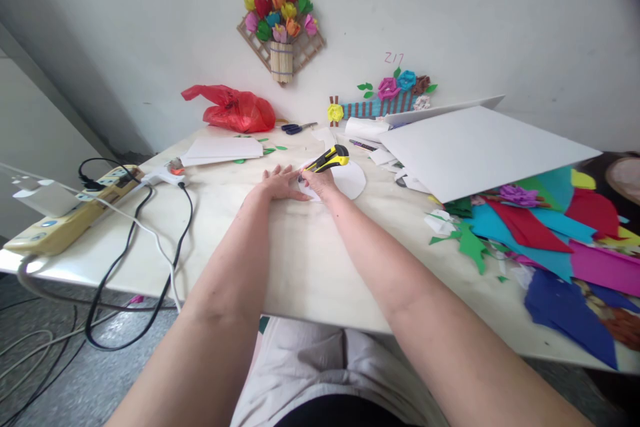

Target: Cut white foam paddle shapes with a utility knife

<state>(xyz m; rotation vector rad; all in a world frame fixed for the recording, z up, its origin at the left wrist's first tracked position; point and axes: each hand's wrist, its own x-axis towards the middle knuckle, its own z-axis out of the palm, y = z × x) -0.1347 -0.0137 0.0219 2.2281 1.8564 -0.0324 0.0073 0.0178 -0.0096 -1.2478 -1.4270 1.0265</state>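
My right hand [319, 181] is closed around a yellow and black utility knife [327, 159], whose handle slants up to the right. The knife's tip end is hidden by my fingers. Under both hands lies a rounded piece of white paper or card [353, 180] on the pale tabletop [315, 260]. My left hand [281, 183] rests flat with spread fingers at the left side of that white piece, close beside the right hand.
At left are a yellow power strip [70, 210], cables and a white glue gun [163, 175]. Behind stand white sheets [223, 149], a red plastic bag [237, 110] and scissors [299, 127]. A large white board [490, 147] and coloured paper scraps [545, 227] cover the right.
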